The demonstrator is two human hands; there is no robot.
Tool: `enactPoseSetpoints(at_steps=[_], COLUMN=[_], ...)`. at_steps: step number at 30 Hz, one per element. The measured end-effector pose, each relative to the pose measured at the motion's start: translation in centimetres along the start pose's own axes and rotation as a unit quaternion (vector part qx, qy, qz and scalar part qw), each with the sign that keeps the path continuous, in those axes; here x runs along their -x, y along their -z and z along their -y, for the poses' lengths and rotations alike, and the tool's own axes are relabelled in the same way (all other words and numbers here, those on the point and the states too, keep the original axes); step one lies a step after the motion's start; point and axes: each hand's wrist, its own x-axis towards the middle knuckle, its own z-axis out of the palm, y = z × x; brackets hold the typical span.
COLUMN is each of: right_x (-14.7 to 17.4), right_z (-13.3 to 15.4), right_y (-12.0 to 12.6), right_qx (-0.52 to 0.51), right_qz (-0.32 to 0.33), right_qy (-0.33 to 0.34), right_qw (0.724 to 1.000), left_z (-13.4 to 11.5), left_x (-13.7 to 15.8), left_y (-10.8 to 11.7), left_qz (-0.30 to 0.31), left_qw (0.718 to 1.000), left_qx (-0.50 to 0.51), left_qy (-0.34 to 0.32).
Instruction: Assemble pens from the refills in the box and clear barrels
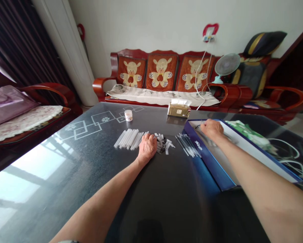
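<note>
My left hand [148, 147] rests on the dark table with its fingers curled down; what it grips, if anything, is hidden. Left of it lies a row of white translucent tubes [128, 139], like pen barrels. Close on its right is a loose pile of small white and black pieces [167, 147], like pen caps. My right hand [212, 129] is closed over the open blue box [212, 165], near its far end, and I cannot make out what is in its fingers. Thin dark-and-clear sticks [188, 145], like pen refills, lie beside the box's left wall.
A small white tub [128, 115] and a tissue box [179, 110] stand farther back on the table [100, 182]. Green-and-white packaging [251, 133] and white cables [293, 165] lie right of the blue box. A wooden sofa [100, 86] stands behind.
</note>
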Motion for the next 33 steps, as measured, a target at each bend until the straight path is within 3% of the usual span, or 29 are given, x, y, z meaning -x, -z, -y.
enactPoseSetpoints(at_steps=[5,7,9,13,17,21,25,33], right_x=[1.8,3.6,5.8,10.7,14.5,16.1,16.0,15.9], right_z=[1.7,3.0,4.4,7.1,9.0,8.7,7.3,7.1], right_y=[5.8,7.0,7.1,4.0,-0.4,-3.5,-5.1,-6.1], right_qx=[-0.098,-0.164,-0.239,-0.415,-0.568,-0.640,-0.638,-0.553], right_qz=[-0.183,-0.242,-0.261,-0.190,-0.091,-0.003,0.037,0.079], right_qy=[0.063,0.104,0.127,0.143,0.086,0.028,0.017,0.035], right_qw=[0.976,0.951,0.927,0.878,0.813,0.768,0.769,0.829], left_z=[0.2,0.3,0.2,-1.1,-3.4,-4.0,-3.3,-3.7], left_x=[0.1,0.2,0.2,0.7,1.4,1.6,1.2,1.0], left_y=[0.0,0.0,0.3,2.0,3.7,3.7,3.0,1.6], left_qz=[-0.034,-0.048,-0.060,-0.055,-0.004,0.065,0.054,0.036], left_qw=[0.999,0.997,0.995,0.983,0.966,0.978,0.983,0.985], left_qx=[0.030,0.043,0.060,0.123,0.156,0.070,-0.024,-0.045], left_qy=[-0.025,-0.037,-0.052,-0.126,-0.207,-0.187,-0.176,-0.164])
